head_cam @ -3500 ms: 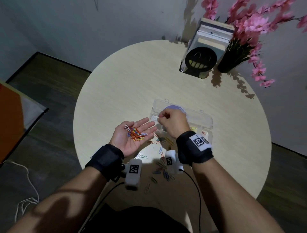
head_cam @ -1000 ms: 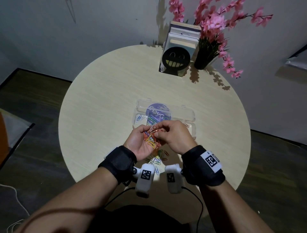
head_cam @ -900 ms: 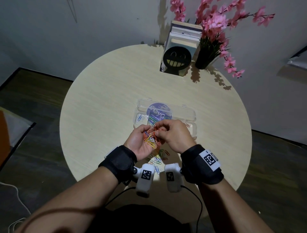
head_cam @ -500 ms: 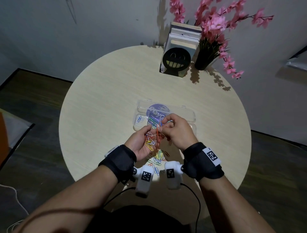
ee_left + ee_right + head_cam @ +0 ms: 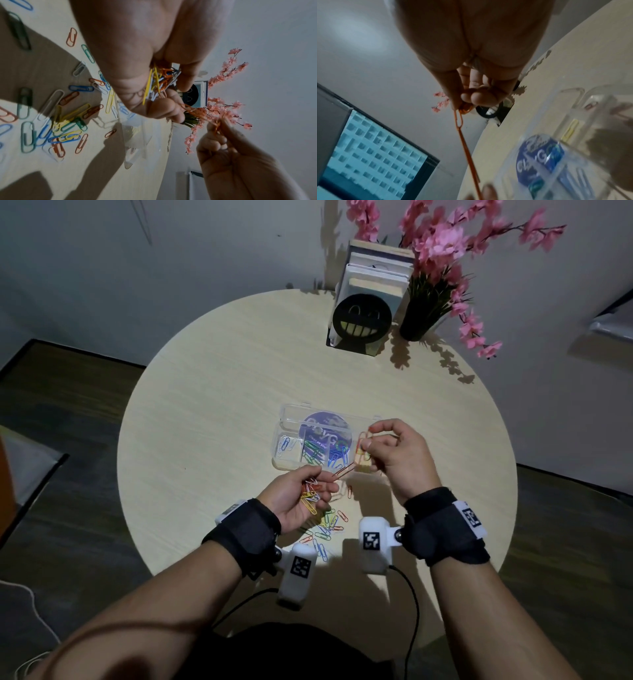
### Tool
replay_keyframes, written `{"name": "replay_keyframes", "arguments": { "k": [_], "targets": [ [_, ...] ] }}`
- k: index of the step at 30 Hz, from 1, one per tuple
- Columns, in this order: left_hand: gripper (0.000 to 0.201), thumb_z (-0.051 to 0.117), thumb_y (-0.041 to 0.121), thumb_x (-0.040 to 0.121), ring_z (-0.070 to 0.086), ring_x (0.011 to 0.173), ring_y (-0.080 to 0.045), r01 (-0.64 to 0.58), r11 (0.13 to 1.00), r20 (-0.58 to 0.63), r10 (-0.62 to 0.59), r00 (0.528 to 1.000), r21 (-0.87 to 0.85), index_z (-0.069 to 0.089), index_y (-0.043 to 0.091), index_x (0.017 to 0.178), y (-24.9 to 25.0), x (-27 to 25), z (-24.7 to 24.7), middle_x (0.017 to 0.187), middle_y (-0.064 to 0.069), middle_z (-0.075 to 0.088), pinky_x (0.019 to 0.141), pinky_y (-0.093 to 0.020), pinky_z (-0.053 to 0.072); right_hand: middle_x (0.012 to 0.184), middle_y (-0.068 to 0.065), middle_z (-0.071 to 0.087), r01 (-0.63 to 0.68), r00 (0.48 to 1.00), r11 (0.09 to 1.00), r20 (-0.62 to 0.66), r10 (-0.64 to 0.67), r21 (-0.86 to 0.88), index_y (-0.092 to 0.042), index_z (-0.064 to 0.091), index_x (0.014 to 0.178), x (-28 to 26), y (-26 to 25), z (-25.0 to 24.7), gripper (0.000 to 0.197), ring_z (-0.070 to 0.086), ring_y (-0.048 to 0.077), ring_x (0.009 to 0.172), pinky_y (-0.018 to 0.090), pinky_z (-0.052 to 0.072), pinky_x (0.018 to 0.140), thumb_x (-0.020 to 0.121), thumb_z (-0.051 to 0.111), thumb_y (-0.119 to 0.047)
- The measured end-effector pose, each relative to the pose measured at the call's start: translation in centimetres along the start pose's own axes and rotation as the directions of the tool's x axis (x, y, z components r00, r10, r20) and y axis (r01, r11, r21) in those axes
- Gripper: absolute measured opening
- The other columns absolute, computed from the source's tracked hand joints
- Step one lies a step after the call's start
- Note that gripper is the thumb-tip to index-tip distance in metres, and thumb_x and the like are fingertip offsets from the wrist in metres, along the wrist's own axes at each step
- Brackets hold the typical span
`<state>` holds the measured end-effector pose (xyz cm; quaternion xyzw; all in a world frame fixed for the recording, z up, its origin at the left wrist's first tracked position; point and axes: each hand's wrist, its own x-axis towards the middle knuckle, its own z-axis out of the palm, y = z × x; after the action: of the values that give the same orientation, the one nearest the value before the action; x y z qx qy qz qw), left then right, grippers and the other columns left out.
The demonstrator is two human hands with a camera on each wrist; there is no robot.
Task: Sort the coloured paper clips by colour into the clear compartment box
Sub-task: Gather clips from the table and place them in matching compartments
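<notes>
Head view shows the left hand [image 5: 294, 501] palm up over the near part of the round tabletop [image 5: 212, 412], its fingers curled round a mixed handful of clips [image 5: 310, 495] in yellow, orange and white. The right hand [image 5: 399, 460] is raised just beside the clear compartment box [image 5: 289, 414], thumb and forefinger pinching the upper end of a chain of orange clips [image 5: 344, 470]; the chain slants down to the left hand, where its lower end lies between the fingertips. The box sits open at mid-tabletop, with white or pale blue clips in its left compartment, then green, then blue, and yellow and orange ones in the compartment beside the right hand. A round blue label [image 5: 325, 432] shows on its lid. More loose clips [image 5: 323, 529] of several colours lie scattered on the tabletop under and between the wrists. At the far edge stand a black smiling-face holder [image 5: 362, 320] with books and a dark vase of pink flowers [image 5: 442, 241].
</notes>
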<state>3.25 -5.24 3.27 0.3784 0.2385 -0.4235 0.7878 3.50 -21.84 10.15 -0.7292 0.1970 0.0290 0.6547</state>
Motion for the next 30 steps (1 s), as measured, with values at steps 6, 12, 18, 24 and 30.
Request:
{"name": "replay_keyframes", "arguments": {
  "k": [6,12,18,24,30],
  "targets": [
    [0.033,0.039,0.02,0.097,0.056,0.048,-0.016,-0.017,0.997,-0.05,0.013,0.999,-0.075,0.061,-0.002,0.086,0.4,0.0,-0.4,0.068,-0.013,0.066,0.043,-0.019,0.046,0.061,0.004,0.055,0.01,0.977,0.971,-0.204,-0.06,-0.239,-0.019,0.06,0.088,3.2,0.8,-4.1,0.021,0.048,0.015,0.05,0.028,0.044,0.054,0.081,0.066,-0.001],
    [0.033,0.039,0.022,0.097,0.058,0.048,-0.016,-0.04,0.991,-0.052,0.033,0.998,-0.125,0.061,0.0,0.088,1.0,-0.3,-1.0,0.07,-0.012,0.068,0.044,-0.019,0.046,0.064,-0.004,0.056,-0.12,0.951,0.881,-0.307,-0.03,-0.458,-0.018,0.064,0.094,5.7,3.4,-5.0,0.017,0.055,0.018,0.067,0.022,0.041,0.062,0.082,0.063,-0.006],
    [0.032,0.04,0.022,0.097,0.058,0.052,-0.017,-0.066,0.981,-0.046,0.059,0.997,-0.18,0.062,-0.001,0.091,1.5,-0.2,-1.8,0.075,-0.013,0.068,0.047,-0.021,0.047,0.092,0.011,0.065,-0.243,0.956,0.78,-0.281,0.091,-0.576,-0.019,0.063,0.085,6.1,5.4,-4.3,0.022,0.056,0.016,0.058,0.008,0.038,0.041,0.086,0.055,0.001],
    [0.033,0.039,0.022,0.097,0.059,0.054,-0.017,-0.087,0.974,-0.049,0.078,0.996,-0.208,0.063,-0.001,0.092,2.1,0.0,-2.5,0.077,-0.014,0.068,0.048,-0.021,0.048,0.101,0.008,0.07,-0.274,0.953,0.73,-0.279,0.119,-0.626,-0.017,0.07,0.092,6.2,5.9,-4.9,0.022,0.063,0.023,0.086,0.023,0.05,0.077,0.083,0.058,-0.001],
    [0.029,0.038,0.019,0.097,0.054,0.046,-0.014,-0.136,0.956,-0.118,0.108,0.987,-0.26,0.059,0.0,0.094,2.9,0.2,-4.1,0.067,-0.012,0.064,0.04,-0.016,0.041,0.082,0.005,0.066,-0.025,1.0,0.738,-0.011,0.023,-0.675,-0.013,0.068,0.087,5.8,3.5,-0.1,0.017,0.058,0.012,0.061,0.007,0.043,0.054,0.087,0.054,-0.003]
  ]
}}
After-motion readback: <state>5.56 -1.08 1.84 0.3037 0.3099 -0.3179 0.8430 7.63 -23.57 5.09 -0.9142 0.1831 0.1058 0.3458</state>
